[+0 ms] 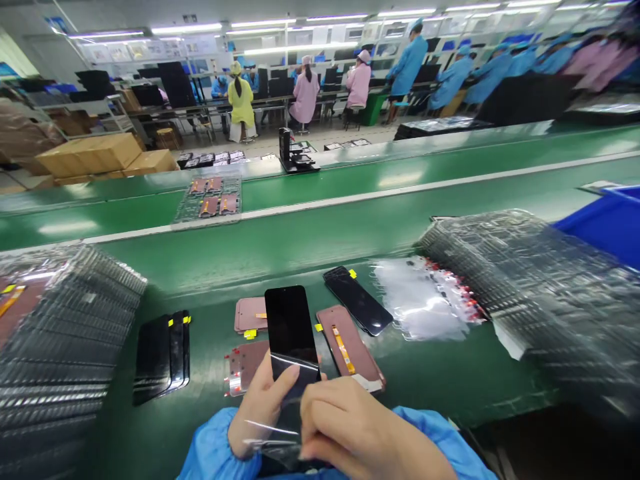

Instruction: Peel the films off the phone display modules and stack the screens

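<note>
My left hand (264, 401) is closed around the lower part of a black phone screen (291, 321), with the thumb across its front. A clear protective film (280, 433) hangs off the screen's lower end. My right hand (350, 420) pinches the film's edge near the bottom of the view. Just behind lie pinkish-brown screen backs (245, 315) with yellow tabs. Another brown-backed screen (345, 343) with an orange flex cable is right of the held one, beside a dark screen (357, 300) lying face up. A red-tabbed film sheet (245, 367) is partly hidden by my left hand.
Tall stacks of clear plastic trays stand at left (65, 333) and right (530, 287). Black screens (163, 353) lie at left, a pile of clear films (425, 300) at right. Beyond runs a green conveyor (350, 180) carrying a loaded tray (213, 199). Workers sit farther back.
</note>
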`<state>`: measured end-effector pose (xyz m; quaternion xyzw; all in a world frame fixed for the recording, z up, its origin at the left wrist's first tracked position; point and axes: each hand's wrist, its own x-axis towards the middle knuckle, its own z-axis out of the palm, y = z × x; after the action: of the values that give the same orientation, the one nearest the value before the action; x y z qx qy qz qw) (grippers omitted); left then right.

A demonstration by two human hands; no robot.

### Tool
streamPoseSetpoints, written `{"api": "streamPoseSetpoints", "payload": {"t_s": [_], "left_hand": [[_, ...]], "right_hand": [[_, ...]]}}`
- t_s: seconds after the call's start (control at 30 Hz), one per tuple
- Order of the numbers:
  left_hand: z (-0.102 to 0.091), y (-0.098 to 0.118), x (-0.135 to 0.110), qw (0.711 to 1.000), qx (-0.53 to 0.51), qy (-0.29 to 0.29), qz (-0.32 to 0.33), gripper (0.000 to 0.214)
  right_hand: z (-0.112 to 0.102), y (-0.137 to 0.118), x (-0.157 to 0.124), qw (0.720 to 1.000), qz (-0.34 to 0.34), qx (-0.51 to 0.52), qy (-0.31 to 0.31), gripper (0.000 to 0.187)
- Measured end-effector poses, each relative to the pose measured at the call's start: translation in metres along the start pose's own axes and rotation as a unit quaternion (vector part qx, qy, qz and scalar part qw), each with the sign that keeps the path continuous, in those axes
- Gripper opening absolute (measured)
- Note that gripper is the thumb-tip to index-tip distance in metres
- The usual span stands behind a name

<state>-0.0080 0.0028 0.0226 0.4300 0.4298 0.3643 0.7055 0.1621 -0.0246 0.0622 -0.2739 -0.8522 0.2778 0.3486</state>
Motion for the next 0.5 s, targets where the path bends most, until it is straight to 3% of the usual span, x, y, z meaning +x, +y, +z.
{"api": "streamPoseSetpoints", "payload": {"t_s": [0.1,0.23,0.37,0.5], "left_hand": [[-0.005,0.004,-0.004,0.995,-0.082,-0.039,-0.041,0.042],[-0.009,0.012,-0.011,0.99,-0.092,-0.09,-0.053,0.044],[-0.007,0.019,-0.018,0.986,-0.088,-0.13,-0.051,0.045],[-0.003,0.023,-0.023,0.981,-0.093,-0.15,-0.079,0.043]], "right_hand": [[-0.024,-0.004,-0.013,0.996,0.027,0.077,-0.022,0.033],[-0.046,0.008,-0.03,0.988,0.067,0.137,0.027,0.034],[-0.052,0.024,-0.039,0.976,0.083,0.173,0.105,0.032],[-0.053,0.029,-0.041,0.968,0.09,0.186,0.14,0.031]]}}
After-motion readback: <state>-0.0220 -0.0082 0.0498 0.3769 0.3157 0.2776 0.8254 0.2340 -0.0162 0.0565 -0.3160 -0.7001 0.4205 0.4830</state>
